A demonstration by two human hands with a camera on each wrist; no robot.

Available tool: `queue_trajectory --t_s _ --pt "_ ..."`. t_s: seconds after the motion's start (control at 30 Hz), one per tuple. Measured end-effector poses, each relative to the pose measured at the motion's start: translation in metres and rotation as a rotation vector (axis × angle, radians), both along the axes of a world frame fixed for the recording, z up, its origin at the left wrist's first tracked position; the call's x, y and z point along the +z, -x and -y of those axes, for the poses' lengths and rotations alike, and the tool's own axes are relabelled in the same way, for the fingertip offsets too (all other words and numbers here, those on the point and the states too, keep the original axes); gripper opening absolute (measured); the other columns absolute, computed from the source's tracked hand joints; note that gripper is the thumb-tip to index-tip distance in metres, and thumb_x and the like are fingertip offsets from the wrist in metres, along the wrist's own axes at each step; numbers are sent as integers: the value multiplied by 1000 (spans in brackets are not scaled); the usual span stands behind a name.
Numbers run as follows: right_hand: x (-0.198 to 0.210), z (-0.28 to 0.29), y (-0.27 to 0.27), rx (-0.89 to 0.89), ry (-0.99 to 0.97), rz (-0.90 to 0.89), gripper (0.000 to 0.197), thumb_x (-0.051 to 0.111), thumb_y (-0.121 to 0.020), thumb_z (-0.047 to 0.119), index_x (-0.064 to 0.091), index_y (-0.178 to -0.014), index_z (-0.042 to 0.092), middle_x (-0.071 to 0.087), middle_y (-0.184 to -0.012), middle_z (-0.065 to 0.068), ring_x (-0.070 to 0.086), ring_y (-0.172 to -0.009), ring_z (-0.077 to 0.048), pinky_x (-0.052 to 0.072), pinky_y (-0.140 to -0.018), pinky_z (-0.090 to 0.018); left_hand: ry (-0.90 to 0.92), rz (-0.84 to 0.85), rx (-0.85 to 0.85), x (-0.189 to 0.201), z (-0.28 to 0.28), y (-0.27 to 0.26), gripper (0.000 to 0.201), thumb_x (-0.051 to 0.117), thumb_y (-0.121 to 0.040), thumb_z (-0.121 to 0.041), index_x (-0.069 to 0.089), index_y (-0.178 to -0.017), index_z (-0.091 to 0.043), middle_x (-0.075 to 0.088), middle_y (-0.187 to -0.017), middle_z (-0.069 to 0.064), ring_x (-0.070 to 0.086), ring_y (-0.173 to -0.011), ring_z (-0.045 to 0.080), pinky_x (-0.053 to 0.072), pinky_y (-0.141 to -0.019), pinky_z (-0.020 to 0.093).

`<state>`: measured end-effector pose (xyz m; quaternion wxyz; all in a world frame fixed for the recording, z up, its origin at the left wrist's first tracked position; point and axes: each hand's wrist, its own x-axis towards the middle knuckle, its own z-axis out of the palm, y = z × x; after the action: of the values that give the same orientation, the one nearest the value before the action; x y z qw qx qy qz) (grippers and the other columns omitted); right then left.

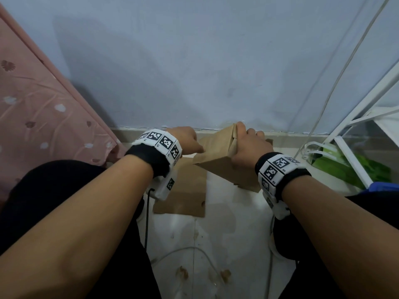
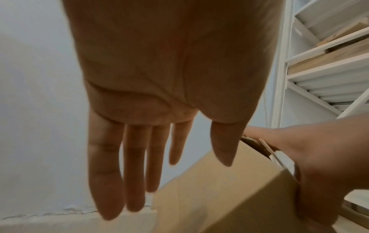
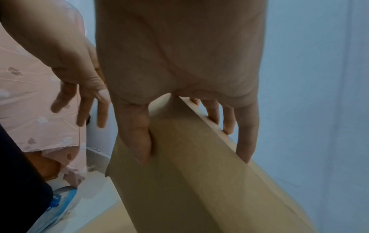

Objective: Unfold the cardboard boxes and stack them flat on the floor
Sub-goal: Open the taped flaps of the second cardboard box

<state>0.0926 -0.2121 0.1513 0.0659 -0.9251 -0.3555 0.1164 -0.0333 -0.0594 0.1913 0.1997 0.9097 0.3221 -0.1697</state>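
A brown cardboard box (image 1: 218,154) is held tilted above the floor near the wall. My right hand (image 1: 246,145) grips its right end, thumb on one face and fingers over the far edge; the right wrist view shows the box (image 3: 179,173) clamped between thumb and fingers (image 3: 246,141). My left hand (image 1: 186,140) hovers beside the box's left side with fingers straight and spread, holding nothing; in the left wrist view the left hand (image 2: 151,157) is just off the box (image 2: 229,189). A flattened cardboard sheet (image 1: 183,193) lies on the floor under my left wrist.
A pale blue wall (image 1: 194,72) stands close ahead. A pink patterned bedspread (image 1: 38,108) hangs at the left. At the right stands a white metal rack (image 1: 356,130) with a green bag (image 1: 345,167) under it. Cables (image 1: 194,251) lie on the tiled floor between my knees.
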Motion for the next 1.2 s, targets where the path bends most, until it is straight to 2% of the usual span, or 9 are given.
queue_trajectory --t_s 0.1,0.2,0.33,0.43,0.6,0.77,0.9,1.07,1.2 --pt "0 -3 2 32 -65 -3 97 71 -73 27 11 -150 23 44 -132 -11 37 -128 -35 37 -79 -39 50 78 -29 1 8 -2 75 65 -91 -56 39 -153 -22 51 -147 3 56 -124 27 48 -94 35" --pt "2 -6 6 72 -138 50 100 74 -71 38 14 -149 22 47 -128 -12 37 -123 -34 37 -76 -37 123 179 -45 -3 10 -5 82 63 -91 -58 29 -157 -25 46 -154 4 48 -137 27 41 -106 36" --pt "10 -5 12 90 -225 109 100 55 -65 53 18 -150 16 48 -123 -13 35 -120 -33 40 -75 -38 329 307 83 -4 15 -10 86 60 -83 -67 33 -155 -28 52 -142 1 59 -118 24 56 -95 43" --pt "13 -6 14 91 -285 155 105 53 -60 57 21 -151 15 49 -121 -13 35 -117 -32 40 -71 -37 350 354 138 2 19 -11 75 56 -88 -69 41 -147 -25 52 -134 -2 54 -119 21 48 -94 38" --pt "9 -10 13 94 -384 368 111 79 -60 39 23 -153 15 51 -124 -9 42 -111 -29 40 -66 -32 628 422 341 9 23 -11 100 63 -74 -78 30 -153 -26 41 -145 -3 41 -132 28 46 -100 62" --pt "13 -13 17 129 -495 483 111 83 -62 34 25 -155 14 43 -143 -20 50 -116 -37 53 -80 -43 978 607 366 20 20 -10 56 76 -88 -43 50 -131 -19 65 -122 11 66 -108 32 59 -88 55" --pt "19 -14 18 243 -472 365 113 85 -69 44 22 -158 13 35 -150 -20 41 -126 -37 47 -100 -48 1040 692 500 12 12 -12 58 60 -81 4 46 -135 -9 66 -118 18 73 -95 34 62 -72 47" --pt "24 -12 11 362 -460 352 88 51 -81 68 39 -153 19 53 -141 -2 42 -120 -27 42 -102 -40 922 729 699 1 6 -9 50 53 -95 1 40 -139 -20 67 -121 21 75 -81 34 61 -56 37" --pt "18 -7 6 302 -473 243 76 53 -87 54 34 -155 25 51 -144 3 38 -128 -27 40 -103 -43 950 730 666 5 7 -5 61 42 -86 25 47 -129 -18 60 -125 23 68 -93 42 63 -56 41"
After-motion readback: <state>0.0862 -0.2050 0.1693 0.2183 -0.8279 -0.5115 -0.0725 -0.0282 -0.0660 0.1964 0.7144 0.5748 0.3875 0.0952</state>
